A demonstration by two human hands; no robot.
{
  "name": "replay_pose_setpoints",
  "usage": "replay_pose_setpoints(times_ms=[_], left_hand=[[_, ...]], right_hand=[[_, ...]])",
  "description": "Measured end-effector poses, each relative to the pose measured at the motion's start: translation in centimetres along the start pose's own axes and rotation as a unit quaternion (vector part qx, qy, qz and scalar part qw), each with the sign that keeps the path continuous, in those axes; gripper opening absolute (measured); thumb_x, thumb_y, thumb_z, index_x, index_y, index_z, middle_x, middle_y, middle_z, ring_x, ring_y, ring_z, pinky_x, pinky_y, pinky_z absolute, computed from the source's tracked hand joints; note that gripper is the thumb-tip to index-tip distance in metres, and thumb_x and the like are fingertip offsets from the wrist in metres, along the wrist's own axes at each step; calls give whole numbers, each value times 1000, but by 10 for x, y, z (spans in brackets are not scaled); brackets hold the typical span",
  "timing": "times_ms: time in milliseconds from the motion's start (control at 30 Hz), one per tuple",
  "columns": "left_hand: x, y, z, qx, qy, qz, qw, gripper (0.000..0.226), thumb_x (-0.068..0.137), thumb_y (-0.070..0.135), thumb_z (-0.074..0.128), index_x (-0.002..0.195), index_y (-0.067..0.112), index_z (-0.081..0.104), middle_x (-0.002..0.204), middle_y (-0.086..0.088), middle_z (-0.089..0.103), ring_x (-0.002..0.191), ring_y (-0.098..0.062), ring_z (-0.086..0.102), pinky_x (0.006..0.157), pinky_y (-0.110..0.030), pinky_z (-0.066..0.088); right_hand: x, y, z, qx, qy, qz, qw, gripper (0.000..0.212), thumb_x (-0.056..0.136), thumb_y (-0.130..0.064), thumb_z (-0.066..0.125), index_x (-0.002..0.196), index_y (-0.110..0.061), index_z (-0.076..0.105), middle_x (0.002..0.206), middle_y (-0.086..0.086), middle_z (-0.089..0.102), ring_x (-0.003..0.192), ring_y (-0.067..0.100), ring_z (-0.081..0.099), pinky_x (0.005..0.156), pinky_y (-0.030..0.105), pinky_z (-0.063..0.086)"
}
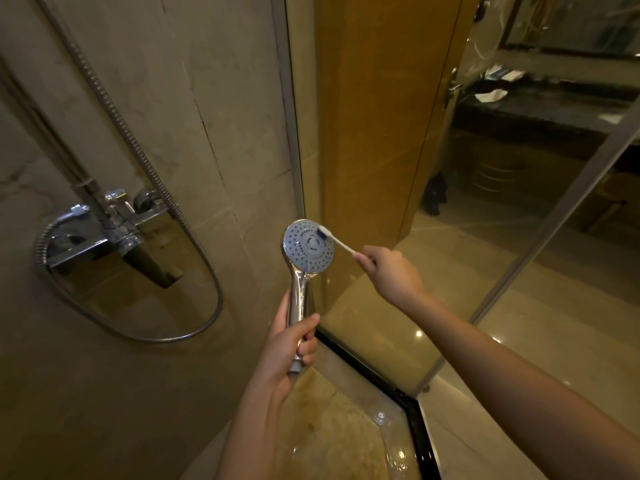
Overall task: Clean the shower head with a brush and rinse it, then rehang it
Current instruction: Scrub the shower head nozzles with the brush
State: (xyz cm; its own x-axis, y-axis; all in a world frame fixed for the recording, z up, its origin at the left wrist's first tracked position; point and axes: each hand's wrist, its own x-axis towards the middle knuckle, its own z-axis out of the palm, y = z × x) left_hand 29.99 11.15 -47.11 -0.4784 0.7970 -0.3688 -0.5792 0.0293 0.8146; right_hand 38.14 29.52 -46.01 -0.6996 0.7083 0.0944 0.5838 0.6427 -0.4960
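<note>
Brushing the shower head [308, 245] in the middle of the frame.
My left hand [287, 344] has its fingers [308, 348] clamped round the chrome handle, holding the shower head upright, face toward me. My right hand [388, 271] pinches the white brush [334, 239], its bristles touching the face's upper right edge. The hose [156, 339] loops at lower left, under the tap [114, 230].

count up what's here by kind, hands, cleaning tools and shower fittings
hands: 2, left hand and right hand
shower head: 1
toothbrush: 1
metal hose: 1
mixer tap: 1
total: 6
</note>
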Motion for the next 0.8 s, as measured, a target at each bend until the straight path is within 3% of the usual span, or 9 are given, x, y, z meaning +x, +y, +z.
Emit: replay_pose_setpoints(times_ms=[167,233,367,533,600,700,800], left_hand=[[-3,2,-2,-46,-4,-8,999,52,87,-1,51,121,39,49,51,4,39,32,0,30,28,-13,26],[-3,2,-1,-57,-6,-13,998,52,87,-1,50,121,38,49,52,4,39,32,-1,30,29,-13,26],[-5,2,-5,-103,-15,-20,994,55,87,0,48,136,24,40,53,3,38,32,0,31,27,-12,26],[-7,2,-6,-88,-15,-15,996,57,87,-1,49,137,25,40,54,3,38,32,0,30,27,-13,26],[-9,2,-7,-114,-21,-19,993,56,85,0,50,135,25,42,54,3,37,32,0,31,26,-13,27],[-7,3,-9,-145,-33,-28,988,51,78,3,53,122,28,47,54,3,36,31,0,31,25,-12,27],[-10,1,-11,-183,-38,-35,982,22,79,4,53,94,19,52,54,3,35,30,0,31,25,-11,26]], right_hand=[[0,-4,2,-1,-18,-17,1000,29,98,-41,42,73,-28,50,63,-7,54,57,12,54,52,28,45],[3,-1,-1,13,-2,-3,1000,30,98,-42,42,75,-26,51,64,-6,55,58,15,55,52,30,44],[-9,-13,2,-51,-57,-72,994,29,99,-44,39,81,-24,50,68,-6,55,61,14,54,52,27,39],[0,-9,-10,-50,-17,-41,998,27,99,-43,39,82,-25,50,67,-7,54,61,13,56,53,27,45],[-6,-14,-7,-91,-40,-71,992,28,98,-46,37,82,-27,48,68,-7,55,61,14,57,54,29,47],[-4,-8,-8,-64,-16,-56,996,28,98,-45,38,81,-25,49,65,-8,51,59,11,54,50,24,40],[-11,-10,-1,-68,-32,-62,995,28,98,-46,38,80,-26,47,65,-8,52,61,15,55,52,28,43]])
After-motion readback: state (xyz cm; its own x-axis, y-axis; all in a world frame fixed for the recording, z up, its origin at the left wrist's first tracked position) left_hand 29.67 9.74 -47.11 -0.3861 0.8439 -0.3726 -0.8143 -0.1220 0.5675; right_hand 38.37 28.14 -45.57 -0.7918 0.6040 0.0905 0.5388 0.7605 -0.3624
